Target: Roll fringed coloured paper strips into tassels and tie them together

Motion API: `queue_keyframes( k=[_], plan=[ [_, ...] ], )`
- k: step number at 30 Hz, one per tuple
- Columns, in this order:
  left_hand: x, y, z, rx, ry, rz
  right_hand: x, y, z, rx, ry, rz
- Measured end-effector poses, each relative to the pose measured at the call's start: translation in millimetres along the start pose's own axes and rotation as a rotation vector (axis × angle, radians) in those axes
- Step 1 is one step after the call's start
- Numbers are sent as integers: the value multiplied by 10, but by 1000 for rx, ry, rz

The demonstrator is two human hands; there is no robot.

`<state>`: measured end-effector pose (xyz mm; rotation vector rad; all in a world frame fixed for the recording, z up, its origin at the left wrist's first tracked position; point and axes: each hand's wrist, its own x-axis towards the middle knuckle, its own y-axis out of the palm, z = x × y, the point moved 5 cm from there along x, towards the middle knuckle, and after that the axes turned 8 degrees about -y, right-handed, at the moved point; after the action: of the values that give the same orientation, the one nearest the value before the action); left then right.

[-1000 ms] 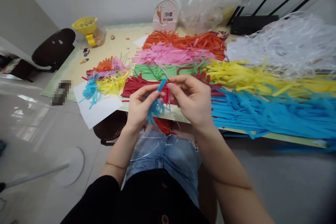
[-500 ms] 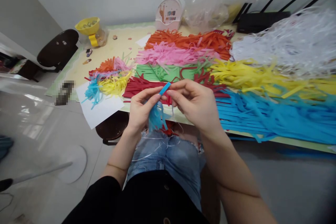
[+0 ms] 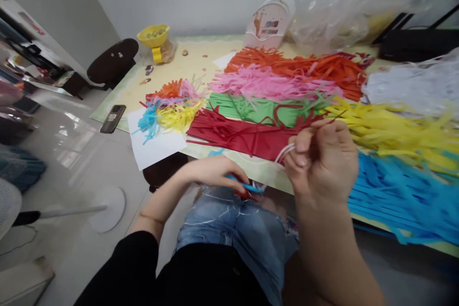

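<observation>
Over my lap, my left hand (image 3: 219, 173) is closed on a blue paper strip (image 3: 254, 187), whose end sticks out past the fingertips; something red shows just below. My right hand (image 3: 321, 162) is raised at the table's front edge in a fist, with a loop of white string (image 3: 284, 154) coming out of its left side. Under the right hand lies a bundle of dark red strips (image 3: 244, 134). White string also trails across the jeans (image 3: 229, 229).
Fringed strips in green (image 3: 247, 111), pink (image 3: 272, 81), orange (image 3: 304, 69), yellow (image 3: 405, 129) and blue (image 3: 401, 191) cover the table. Small coloured tassels (image 3: 175, 110) lie on white paper (image 3: 161, 148). A phone (image 3: 113, 118) rests at the left edge, a yellow-topped container (image 3: 154, 36) behind.
My hands have moved apart: the right one up and to the right, pulling out white string, the left one down over the lap with the blue strip. The view has shifted left.
</observation>
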<state>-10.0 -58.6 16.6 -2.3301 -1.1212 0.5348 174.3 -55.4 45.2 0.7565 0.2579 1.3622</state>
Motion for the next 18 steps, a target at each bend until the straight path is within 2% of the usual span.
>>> queue_keyframes(
  k=[1,2,4,5,6,7,9,12,15,18],
  plan=[
    [78,-184,110,63,-23,17,-31,8,-2,2,47,44],
    [167,-487,253,130,-76,-130,-70,18,-1,-11,90,98],
    [287,-1218,607,361,-296,-589,-155,32,17,-37,130,184],
    [323,-1533,793,489,-434,-738,-194,37,32,-42,130,213],
    [371,-1776,981,601,-561,-775,-228,43,47,-42,128,235],
    [431,-1949,1153,689,-634,-729,-256,50,61,-40,127,253],
    [514,-2144,1420,794,-685,-602,-290,64,87,-39,123,277],
    [540,-2217,1584,827,-656,-518,-293,63,123,-62,110,273],
    [519,-2297,1550,815,-647,-552,-279,34,130,-95,105,248],
    [460,-2541,1446,688,-635,-690,-278,6,121,-108,115,237]
  ],
)
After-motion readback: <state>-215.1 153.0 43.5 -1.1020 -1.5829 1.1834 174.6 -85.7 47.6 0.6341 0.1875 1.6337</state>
